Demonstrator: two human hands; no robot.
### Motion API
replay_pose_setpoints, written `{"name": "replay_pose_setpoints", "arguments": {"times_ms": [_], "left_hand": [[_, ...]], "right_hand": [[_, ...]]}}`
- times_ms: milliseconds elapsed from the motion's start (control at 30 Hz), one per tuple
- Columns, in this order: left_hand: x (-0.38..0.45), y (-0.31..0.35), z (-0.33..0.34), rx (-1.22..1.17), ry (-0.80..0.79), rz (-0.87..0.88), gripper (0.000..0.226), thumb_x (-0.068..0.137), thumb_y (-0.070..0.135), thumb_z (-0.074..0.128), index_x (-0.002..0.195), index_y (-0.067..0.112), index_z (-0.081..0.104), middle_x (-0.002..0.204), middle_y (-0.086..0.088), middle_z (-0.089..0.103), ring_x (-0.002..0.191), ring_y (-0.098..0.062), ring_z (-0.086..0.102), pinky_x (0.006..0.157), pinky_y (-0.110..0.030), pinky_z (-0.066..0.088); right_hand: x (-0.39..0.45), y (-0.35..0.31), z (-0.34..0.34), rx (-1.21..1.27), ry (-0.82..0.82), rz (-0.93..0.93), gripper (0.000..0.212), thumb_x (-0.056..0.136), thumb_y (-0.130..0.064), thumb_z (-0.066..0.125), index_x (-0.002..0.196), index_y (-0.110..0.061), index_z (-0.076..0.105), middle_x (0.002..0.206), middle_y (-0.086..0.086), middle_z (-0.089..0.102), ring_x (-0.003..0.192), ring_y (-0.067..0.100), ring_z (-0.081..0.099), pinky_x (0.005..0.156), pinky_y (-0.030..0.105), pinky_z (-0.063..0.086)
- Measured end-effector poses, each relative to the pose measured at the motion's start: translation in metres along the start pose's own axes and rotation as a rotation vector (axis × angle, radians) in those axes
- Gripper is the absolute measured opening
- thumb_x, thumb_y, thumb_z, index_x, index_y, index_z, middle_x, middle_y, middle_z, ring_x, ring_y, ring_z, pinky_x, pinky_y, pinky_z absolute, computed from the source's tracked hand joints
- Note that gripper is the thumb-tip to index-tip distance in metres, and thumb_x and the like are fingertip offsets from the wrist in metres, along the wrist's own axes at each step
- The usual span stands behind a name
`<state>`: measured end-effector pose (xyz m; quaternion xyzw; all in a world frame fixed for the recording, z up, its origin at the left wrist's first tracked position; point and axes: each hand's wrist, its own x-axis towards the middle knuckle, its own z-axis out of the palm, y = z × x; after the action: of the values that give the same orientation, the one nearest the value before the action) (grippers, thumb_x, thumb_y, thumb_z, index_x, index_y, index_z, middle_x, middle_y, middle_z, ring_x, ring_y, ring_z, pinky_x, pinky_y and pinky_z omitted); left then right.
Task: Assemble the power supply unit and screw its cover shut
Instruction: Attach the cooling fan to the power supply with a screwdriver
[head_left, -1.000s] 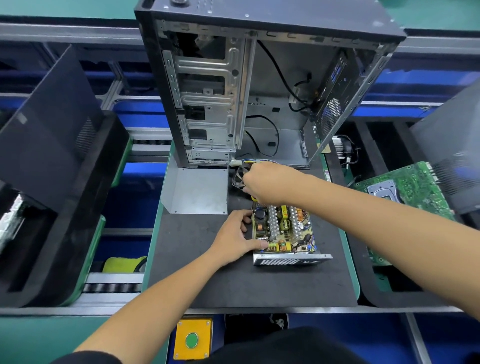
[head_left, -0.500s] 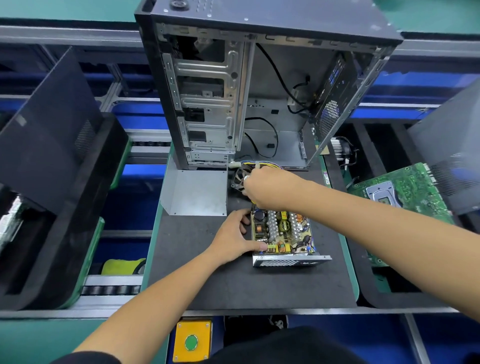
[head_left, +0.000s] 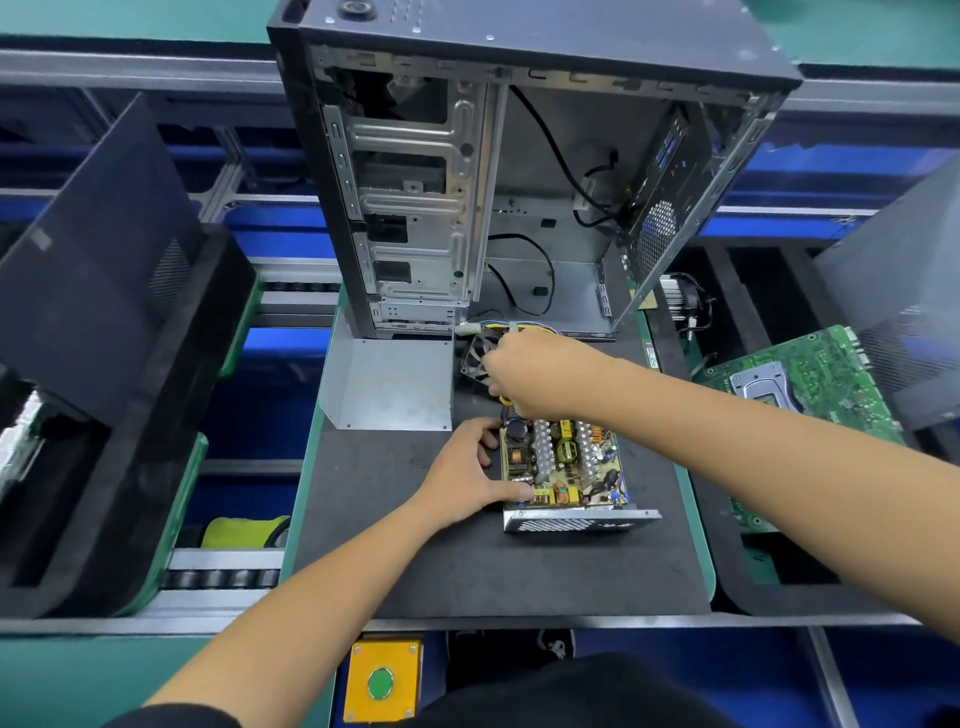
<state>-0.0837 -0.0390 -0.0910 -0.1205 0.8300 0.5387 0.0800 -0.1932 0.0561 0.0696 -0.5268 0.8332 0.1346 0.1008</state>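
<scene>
My right hand (head_left: 540, 371) is curled on the fan (head_left: 475, 358) and wire bundle (head_left: 511, 328) just beyond the open PSU tray (head_left: 563, 467) — left hand (head_left: 467, 475) braces its left wall, thumb over the edge — cover (head_left: 387, 384) lies apart, far-left.

An electronics assembly line: conveyor rollers (head_left: 223, 577), open computer case (head_left: 519, 182), motherboard (head_left: 810, 384).

A dark grey foam mat with a green border (head_left: 467, 571) carries the work. On it stand an open black-and-silver computer tower case (head_left: 519, 182) at the far end, a bent sheet-metal cover (head_left: 389, 384) just in front of its left part, a small black fan (head_left: 475, 358) beside the cover, and an open power supply unit with an exposed circuit board (head_left: 566, 467) nearer the front edge.
</scene>
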Motion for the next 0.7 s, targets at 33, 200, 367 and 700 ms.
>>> {"name": "replay_pose_setpoints", "arguments": {"times_ms": [33, 200, 367, 700], "left_hand": [[0.000, 0.000, 0.000, 0.003, -0.004, 0.004, 0.108, 0.041, 0.064, 0.083, 0.134, 0.031, 0.041, 0.103, 0.016, 0.048, 0.080, -0.002, 0.048, 0.068, -0.017, 0.039], [0.000, 0.002, -0.001, 0.000, -0.009, 0.014, 0.106, 0.043, 0.061, 0.085, 0.135, 0.029, 0.042, 0.102, 0.015, 0.047, 0.078, -0.003, 0.046, 0.068, -0.018, 0.040], [0.000, 0.001, -0.001, 0.004, -0.007, 0.026, 0.105, 0.043, 0.061, 0.085, 0.134, 0.029, 0.042, 0.101, 0.015, 0.047, 0.077, -0.003, 0.046, 0.068, -0.019, 0.040], [0.001, -0.001, -0.001, 0.010, -0.003, 0.033, 0.100, 0.044, 0.059, 0.087, 0.130, 0.034, 0.042, 0.101, 0.015, 0.048, 0.075, -0.001, 0.045, 0.066, -0.017, 0.041]], "right_hand": [[0.000, 0.001, 0.001, -0.011, 0.018, 0.001, 0.027, 0.097, -0.019, 0.049, 0.071, -0.012, 0.047, 0.075, 0.010, 0.056, 0.059, 0.023, 0.046, 0.056, 0.033, 0.037], [-0.001, 0.003, 0.007, -0.040, 0.071, 0.029, 0.030, 0.101, -0.031, 0.040, 0.099, -0.008, 0.060, 0.097, 0.014, 0.065, 0.088, 0.034, 0.063, 0.060, 0.034, 0.039], [-0.003, 0.003, 0.011, 0.169, 0.003, 0.021, 0.015, 0.090, -0.018, 0.055, 0.101, -0.007, 0.051, 0.102, 0.014, 0.058, 0.093, 0.032, 0.058, 0.072, 0.039, 0.048], [-0.007, 0.009, 0.006, 0.278, 0.054, 0.067, 0.006, 0.087, -0.014, 0.059, 0.088, -0.011, 0.054, 0.096, 0.008, 0.061, 0.091, 0.028, 0.057, 0.077, 0.042, 0.049]]}}
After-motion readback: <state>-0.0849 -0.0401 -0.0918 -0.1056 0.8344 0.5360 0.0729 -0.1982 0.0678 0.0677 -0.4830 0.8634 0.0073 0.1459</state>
